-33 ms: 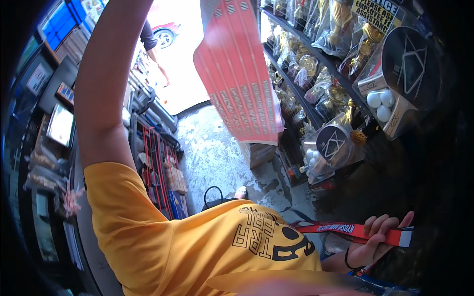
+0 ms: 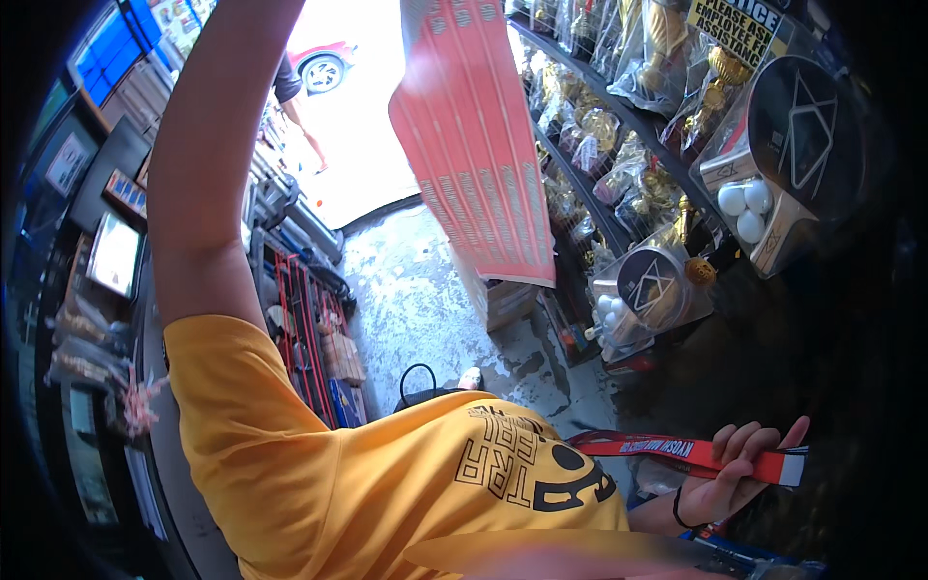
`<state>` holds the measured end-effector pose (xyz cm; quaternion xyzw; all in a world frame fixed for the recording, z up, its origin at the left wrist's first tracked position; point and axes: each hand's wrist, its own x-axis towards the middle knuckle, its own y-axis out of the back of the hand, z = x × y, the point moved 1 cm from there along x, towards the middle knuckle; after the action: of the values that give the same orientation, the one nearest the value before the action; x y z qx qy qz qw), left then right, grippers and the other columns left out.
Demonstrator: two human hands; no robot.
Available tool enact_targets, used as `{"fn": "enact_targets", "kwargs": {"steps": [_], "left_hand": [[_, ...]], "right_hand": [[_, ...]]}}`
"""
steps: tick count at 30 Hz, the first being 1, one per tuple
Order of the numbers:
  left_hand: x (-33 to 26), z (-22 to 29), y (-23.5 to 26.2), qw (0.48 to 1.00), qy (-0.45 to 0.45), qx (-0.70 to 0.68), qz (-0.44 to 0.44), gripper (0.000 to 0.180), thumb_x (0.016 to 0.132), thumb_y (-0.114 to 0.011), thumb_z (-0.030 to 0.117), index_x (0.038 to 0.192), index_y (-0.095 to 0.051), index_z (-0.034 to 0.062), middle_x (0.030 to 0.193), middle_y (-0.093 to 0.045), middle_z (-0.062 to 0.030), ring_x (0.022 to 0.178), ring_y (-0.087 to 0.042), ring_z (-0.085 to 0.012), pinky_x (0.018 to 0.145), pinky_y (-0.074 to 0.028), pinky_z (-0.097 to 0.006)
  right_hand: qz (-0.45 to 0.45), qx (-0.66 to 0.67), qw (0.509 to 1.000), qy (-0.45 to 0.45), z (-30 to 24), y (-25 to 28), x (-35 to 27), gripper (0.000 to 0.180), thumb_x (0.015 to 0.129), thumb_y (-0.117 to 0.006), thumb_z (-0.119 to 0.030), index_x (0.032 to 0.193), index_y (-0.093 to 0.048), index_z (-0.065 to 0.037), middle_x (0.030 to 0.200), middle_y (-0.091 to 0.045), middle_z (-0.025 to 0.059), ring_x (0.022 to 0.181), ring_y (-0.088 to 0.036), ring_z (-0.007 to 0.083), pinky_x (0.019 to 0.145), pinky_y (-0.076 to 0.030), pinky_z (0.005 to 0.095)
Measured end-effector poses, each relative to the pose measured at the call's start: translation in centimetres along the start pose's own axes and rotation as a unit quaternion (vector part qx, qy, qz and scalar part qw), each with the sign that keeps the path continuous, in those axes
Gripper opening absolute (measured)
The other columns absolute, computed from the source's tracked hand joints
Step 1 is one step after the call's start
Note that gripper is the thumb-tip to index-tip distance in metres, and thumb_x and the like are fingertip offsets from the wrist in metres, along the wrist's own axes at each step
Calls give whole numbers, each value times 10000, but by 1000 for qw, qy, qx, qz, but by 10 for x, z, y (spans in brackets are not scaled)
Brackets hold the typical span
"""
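Note:
My left arm [image 2: 208, 164] rises from a yellow sleeve and leaves through the top edge; the left hand is out of view. Near its direction hangs a pinkish-red sheet [image 2: 474, 155] with rows of pale printed strips, its upper end cut off by the frame, so I cannot tell what holds it. At the lower right, my right hand [image 2: 739, 469] is closed around a red lanyard [image 2: 657, 447] with pale print and a white end. The lanyard stretches from the fingers back toward my yellow shirt [image 2: 387, 474]. A dark band circles the right wrist.
Shelves on the right hold bagged golden trophies [image 2: 667, 39]. Two packs with black table tennis paddles [image 2: 807, 135] and white balls hang before them. A red rack [image 2: 300, 329] stands left, near a pink decoration [image 2: 140, 401]. Past the worn floor [image 2: 396, 290], a person and red car show outside.
The hanging sheet has shifted slightly to the right. My left arm and the right hand with its lanyard stay nearly in place.

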<state>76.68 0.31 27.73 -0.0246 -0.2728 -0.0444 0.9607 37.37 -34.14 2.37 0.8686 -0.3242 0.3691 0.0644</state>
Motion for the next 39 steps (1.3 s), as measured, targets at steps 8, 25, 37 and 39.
{"fn": "enact_targets", "kwargs": {"steps": [8, 25, 37, 39], "left_hand": [[142, -133, -7, 1000, -10, -15, -11, 280, 960, -462, 133, 1169, -617, 29, 1146, -662, -156, 1061, -648, -306, 923, -515, -504], [317, -349, -44, 998, -18, 39, 44, 275, 935, -505, 138, 1162, -654, 93, 1148, -667, -132, 1001, -664, -298, 886, -528, -430], [354, -423, -39, 932, -150, 309, 114, 280, 918, -534, 141, 1157, -680, 138, 1149, -670, -115, 959, -675, -293, 860, -538, -377], [322, -445, -32, 898, -169, 403, 56, 255, 895, -521, 124, 1092, -682, 94, 1049, -678, -125, 904, -677, -298, 806, -539, -385]], "right_hand": [[46, -45, 998, 5, 17, -61, 4, 778, 937, -656, -257, 1509, -208, 20, 818, -467, -5, 651, -430, 49, 556, -382, 196], [79, -137, 987, -11, 58, -140, 22, 755, 947, -561, -178, 1521, -128, 53, 872, -420, 14, 694, -386, 82, 598, -355, 232], [74, -166, 983, -25, 82, -147, 26, 685, 972, -497, -134, 1520, -135, 57, 863, -416, 17, 685, -379, 89, 601, -350, 235], [78, -170, 982, -31, 84, -145, 25, 693, 976, -512, -152, 1519, -136, 59, 861, -411, 14, 684, -377, 88, 599, -347, 236]]}}
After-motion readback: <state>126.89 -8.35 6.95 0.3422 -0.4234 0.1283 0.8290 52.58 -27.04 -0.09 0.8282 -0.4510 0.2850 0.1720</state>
